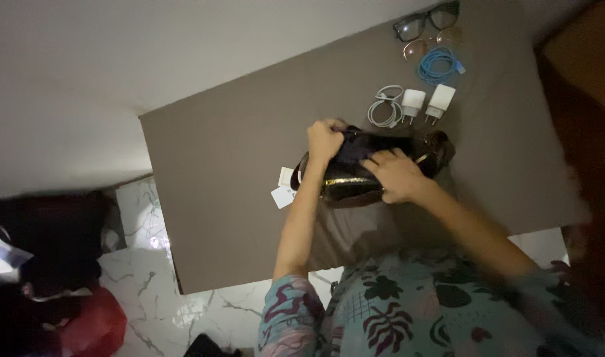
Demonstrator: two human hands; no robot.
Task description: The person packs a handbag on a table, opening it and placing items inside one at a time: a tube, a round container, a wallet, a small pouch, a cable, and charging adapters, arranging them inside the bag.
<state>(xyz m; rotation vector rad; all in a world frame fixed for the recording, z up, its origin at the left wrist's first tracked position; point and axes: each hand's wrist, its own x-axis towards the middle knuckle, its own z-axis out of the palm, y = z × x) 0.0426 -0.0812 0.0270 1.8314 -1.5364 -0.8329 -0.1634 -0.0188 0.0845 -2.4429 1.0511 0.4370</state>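
A dark brown pouch bag (pixel 355 188) with a gold zipper lies on the grey-brown table (pixel 236 165). My left hand (pixel 325 140) grips the bag's upper left edge. My right hand (pixel 396 174) rests on top of the bag with fingers spread over its opening. Two small white cards (pixel 284 188) lie on the table just left of the bag, partly under my left forearm.
Beyond the bag lie a coiled white cable (pixel 386 106), two white chargers (pixel 427 103), a coiled blue cable (pixel 438 65), black-framed glasses (pixel 426 21) and tinted glasses (pixel 429 43). Marble floor (pixel 150 291) shows on the left, with dark and red bags (pixel 64 291) on it.
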